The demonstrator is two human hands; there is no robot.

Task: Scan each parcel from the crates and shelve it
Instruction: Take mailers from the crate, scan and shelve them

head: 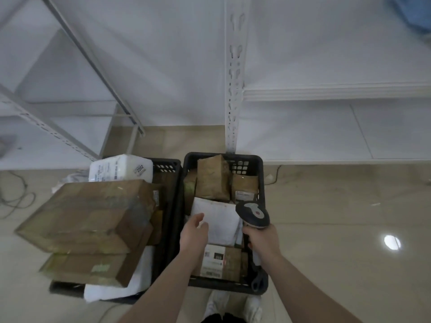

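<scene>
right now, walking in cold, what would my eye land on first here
Probably the two hands over the right black crate: the right hand grips a grey barcode scanner, and the left hand reaches onto a white padded mailer. Next, the big brown taped boxes piled high on the left crate.

Dim, soft overhead light — lamp glare (392,242) on glossy floor (349,229) — edges blurred, bowed.
</scene>
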